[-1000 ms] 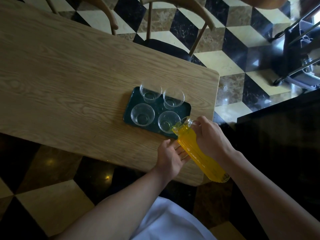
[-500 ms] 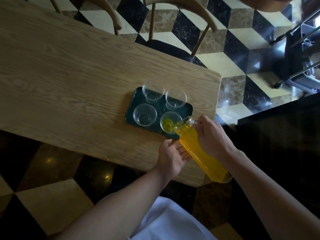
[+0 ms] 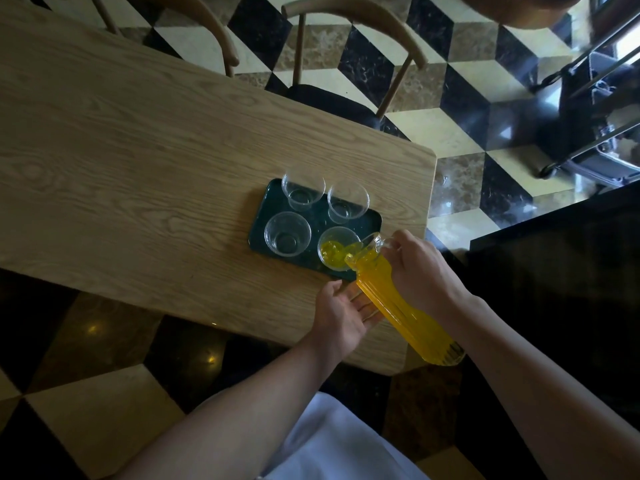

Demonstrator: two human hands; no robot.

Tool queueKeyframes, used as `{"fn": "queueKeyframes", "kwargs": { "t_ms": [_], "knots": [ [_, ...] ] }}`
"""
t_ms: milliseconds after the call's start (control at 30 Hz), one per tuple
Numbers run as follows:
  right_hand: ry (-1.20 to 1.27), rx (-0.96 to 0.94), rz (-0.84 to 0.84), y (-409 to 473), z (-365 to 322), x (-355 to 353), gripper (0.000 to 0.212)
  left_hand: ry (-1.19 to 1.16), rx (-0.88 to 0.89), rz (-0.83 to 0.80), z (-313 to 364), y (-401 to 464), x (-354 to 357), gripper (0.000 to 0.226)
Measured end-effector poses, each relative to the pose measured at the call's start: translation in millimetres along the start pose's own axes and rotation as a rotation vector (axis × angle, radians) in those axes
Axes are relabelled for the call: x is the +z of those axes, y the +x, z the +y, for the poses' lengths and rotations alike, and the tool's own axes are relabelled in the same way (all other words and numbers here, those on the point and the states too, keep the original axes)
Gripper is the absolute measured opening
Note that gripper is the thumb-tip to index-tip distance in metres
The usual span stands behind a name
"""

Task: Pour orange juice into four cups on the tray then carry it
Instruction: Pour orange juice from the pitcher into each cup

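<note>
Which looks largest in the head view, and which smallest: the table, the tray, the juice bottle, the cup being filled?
1. Table
2. Tray and juice bottle: alike in apparent size; the bottle is nearer the camera, so I do not rank them.
3. Cup being filled

- A dark green tray [image 3: 372,220] lies near the corner of the wooden tabletop [image 3: 138,150], carrying four clear cups in two rows.
- The right hand [image 3: 420,271] grips a ribbed glass bottle [image 3: 405,306] of orange juice near its neck, tilted with the mouth over the near right cup [image 3: 337,249].
- That cup holds a little juice; the near left cup [image 3: 287,233], far left cup [image 3: 303,190] and far right cup [image 3: 348,202] hold none.
- The left hand [image 3: 341,315], fingers straight, supports the bottle from below.
- Two wooden chairs [image 3: 349,36] stand beyond the tabletop on a chequered floor [image 3: 467,84].
</note>
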State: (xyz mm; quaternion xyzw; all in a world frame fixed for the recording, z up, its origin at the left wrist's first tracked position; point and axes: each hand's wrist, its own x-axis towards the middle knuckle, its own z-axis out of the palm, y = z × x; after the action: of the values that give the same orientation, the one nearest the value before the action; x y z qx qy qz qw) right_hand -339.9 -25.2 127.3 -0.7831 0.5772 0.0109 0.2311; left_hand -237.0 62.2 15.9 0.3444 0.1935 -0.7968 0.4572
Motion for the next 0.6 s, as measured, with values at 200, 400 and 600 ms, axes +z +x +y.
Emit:
{"fn": "queueKeyframes", "kwargs": {
  "t_ms": [200,400,600],
  "knots": [
    [-0.017,0.016,-0.013,0,-8,-9,0.021,-0.018,-0.012,-0.022,1,-5,7,0.059],
    [-0.027,0.018,-0.017,-1,-14,-16,0.021,-0.031,-0.018,-0.02,3,-8,12,0.058],
    [-0.021,0.007,-0.019,-1,-17,-18,0.019,-0.02,-0.012,-0.018,6,-11,14,0.058]
  ]
}}
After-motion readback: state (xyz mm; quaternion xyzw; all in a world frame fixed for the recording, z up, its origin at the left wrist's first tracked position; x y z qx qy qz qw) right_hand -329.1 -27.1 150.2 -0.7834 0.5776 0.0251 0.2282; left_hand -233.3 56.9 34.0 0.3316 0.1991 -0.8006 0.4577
